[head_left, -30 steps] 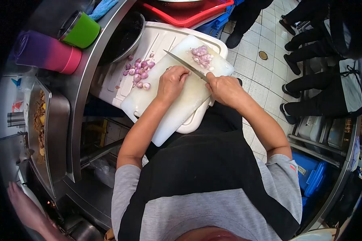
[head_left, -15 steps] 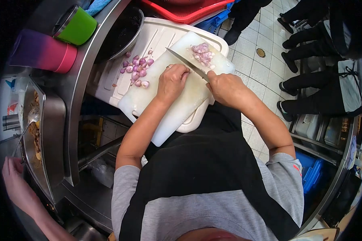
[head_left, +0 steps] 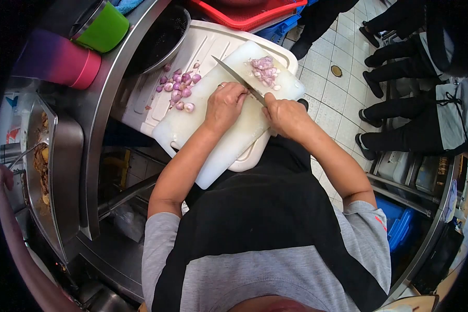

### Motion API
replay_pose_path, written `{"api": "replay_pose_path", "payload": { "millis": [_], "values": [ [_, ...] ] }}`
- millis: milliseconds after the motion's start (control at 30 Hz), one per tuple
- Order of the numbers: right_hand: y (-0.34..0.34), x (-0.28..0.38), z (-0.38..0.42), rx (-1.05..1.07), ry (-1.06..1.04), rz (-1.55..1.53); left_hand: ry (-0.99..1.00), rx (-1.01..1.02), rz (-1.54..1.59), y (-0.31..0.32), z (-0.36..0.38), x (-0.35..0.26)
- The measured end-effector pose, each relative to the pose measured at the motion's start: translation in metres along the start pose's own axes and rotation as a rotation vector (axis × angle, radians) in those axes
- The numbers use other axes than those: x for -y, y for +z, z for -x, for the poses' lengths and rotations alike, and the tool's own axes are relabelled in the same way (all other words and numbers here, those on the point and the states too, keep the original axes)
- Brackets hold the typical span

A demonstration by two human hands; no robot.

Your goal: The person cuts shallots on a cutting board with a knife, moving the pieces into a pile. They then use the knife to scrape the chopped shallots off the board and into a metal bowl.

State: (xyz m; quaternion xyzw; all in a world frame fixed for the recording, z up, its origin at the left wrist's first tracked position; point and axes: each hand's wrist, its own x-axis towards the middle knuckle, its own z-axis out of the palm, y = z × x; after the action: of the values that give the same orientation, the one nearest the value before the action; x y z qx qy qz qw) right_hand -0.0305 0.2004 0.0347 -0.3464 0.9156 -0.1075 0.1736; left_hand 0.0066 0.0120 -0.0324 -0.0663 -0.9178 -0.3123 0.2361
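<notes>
My right hand [head_left: 287, 117] is wrapped round the handle of a kitchen knife [head_left: 233, 74], its blade slanting up and left above the white cutting board [head_left: 195, 136]. Close against the blade, my left hand [head_left: 224, 107] is closed with its fingertips curled on the board; whatever they pinch is hidden. Peeled shallots [head_left: 264, 70] lie in a heap at the board's far right end. Several unpeeled purple shallots [head_left: 178, 93] are scattered left of the board on a cream plastic lid [head_left: 138, 115].
A dark metal bowl [head_left: 164, 41] stands behind the shallots, near a red basket [head_left: 244, 21]. On the left, a steel counter edge [head_left: 92, 156] borders a food pan [head_left: 66, 171], where another person's arm [head_left: 23, 255] reaches in. Other people [head_left: 400, 104] stand on the right.
The knife handle has dipped slightly and shifted left with my right hand. My left hand stays nearly in place. The other person's hand at the food pan has moved up and left.
</notes>
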Motion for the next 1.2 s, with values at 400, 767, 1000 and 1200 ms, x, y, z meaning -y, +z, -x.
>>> {"api": "replay_pose_path", "payload": {
  "millis": [400,767,1000,1200],
  "values": [
    [0.007,-0.011,-0.011,-0.013,0.031,-0.090,0.038,-0.011,-0.002,0.000,0.000,0.002],
    [-0.009,-0.016,0.000,0.011,0.022,-0.063,-0.169,0.076,-0.010,0.002,-0.005,-0.009],
    [0.006,-0.017,-0.003,-0.076,-0.031,-0.012,0.005,0.009,0.045,-0.003,0.001,0.006],
    [-0.005,-0.006,0.003,-0.022,-0.029,0.026,0.150,0.021,-0.060,-0.001,-0.001,0.008]
  ]
}}
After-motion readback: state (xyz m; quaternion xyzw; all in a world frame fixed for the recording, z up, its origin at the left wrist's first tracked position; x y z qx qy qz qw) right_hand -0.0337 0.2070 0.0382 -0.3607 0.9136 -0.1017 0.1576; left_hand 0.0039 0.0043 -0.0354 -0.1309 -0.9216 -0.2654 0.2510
